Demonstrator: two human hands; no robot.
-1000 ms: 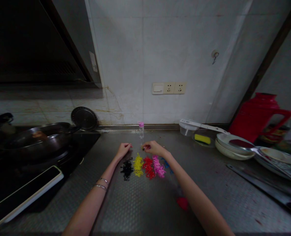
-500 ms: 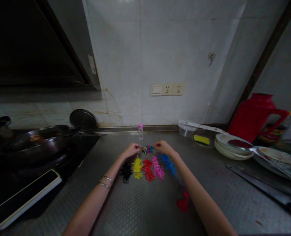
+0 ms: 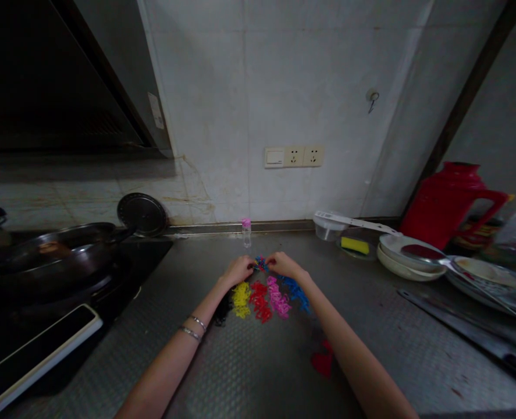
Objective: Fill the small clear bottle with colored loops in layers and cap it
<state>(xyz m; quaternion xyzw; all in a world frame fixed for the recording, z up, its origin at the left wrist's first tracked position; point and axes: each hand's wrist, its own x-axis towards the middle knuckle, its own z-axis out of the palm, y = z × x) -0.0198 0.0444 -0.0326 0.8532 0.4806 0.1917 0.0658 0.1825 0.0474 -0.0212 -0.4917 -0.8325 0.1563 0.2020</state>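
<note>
A small mixed pile of coloured bands (image 3: 260, 264), which look like little rubber bands, lies on the metal counter between my two hands. My left hand (image 3: 239, 270) touches its left side, fingers pinched together. At the right side my right hand (image 3: 283, 263) also has its fingers closed in a pinch. What either pinch holds is too small to tell. Nearer me lie sorted heaps in a row: black bands (image 3: 223, 311), partly hidden by my left arm, yellow bands (image 3: 241, 299), red bands (image 3: 261, 302), pink bands (image 3: 278, 298) and blue bands (image 3: 298, 294).
Behind the pile stands a clear bottle with a pink cap (image 3: 246, 234). A wok (image 3: 61, 256) sits on the stove at left. To the right are a yellow sponge (image 3: 355, 245), stacked bowls (image 3: 408, 265), a long dark utensil (image 3: 449, 323) and a red thermos (image 3: 449, 203).
Both hands have come closer together, in over the mixed pile from its two sides. My left arm now covers more of the black heap. The view has shifted slightly.
</note>
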